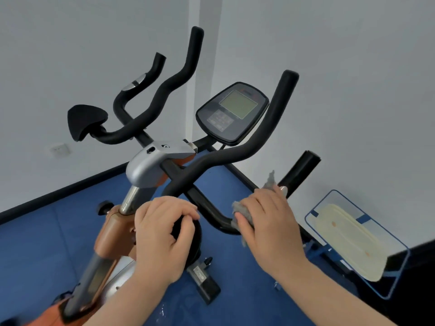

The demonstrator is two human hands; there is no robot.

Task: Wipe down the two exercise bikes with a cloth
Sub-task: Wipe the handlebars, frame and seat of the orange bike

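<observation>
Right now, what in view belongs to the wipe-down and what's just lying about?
Job:
grey cloth, under the right hand
black handlebar
left hand, gripping the bar end
second bike's handlebars

Lying about:
blue-framed tray
wall socket

Blue floor (42, 250) carries 1 orange exercise bike (113, 234), its black foot (207, 288) flat on it.

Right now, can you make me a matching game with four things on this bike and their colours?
Things:
1. cloth
2. handlebar
3. console screen
4. frame cover below the post

Colours:
A. orange-brown
B. grey
C. black
D. pale green

Pairs: 1-B, 2-C, 3-D, 4-A
</observation>
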